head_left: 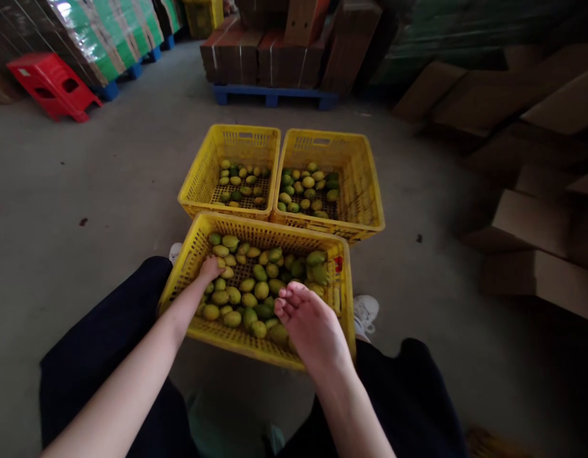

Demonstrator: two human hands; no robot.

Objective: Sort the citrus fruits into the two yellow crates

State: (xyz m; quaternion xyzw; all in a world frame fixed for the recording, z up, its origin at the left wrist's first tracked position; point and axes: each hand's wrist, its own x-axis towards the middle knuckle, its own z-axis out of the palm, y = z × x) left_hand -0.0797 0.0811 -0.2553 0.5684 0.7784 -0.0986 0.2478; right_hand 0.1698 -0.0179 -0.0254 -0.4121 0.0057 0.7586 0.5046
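A yellow plastic crate (262, 351) stands between my legs, with many green and yellow lemons (261, 291) loosely covering its bottom. My left hand (210, 268) reaches in at the crate's left side, and its fingers curl over a yellowish lemon (220, 262); the fingertips are partly hidden. Above the near right part of the crate, my right hand (313, 321) is turned with its palm toward the left. Its fingers are loosely bent with small gaps, and nothing shows in them. Larger green lemons (316, 267) lie together near the crate's right wall.
Beyond it stand two more yellow crates, a left one (193, 181) and a right one (365, 191), each with some lemons. Farther off are boxes on a blue pallet (274, 95) and a red stool (55, 86). Cardboard boxes (541, 254) lie on the right.
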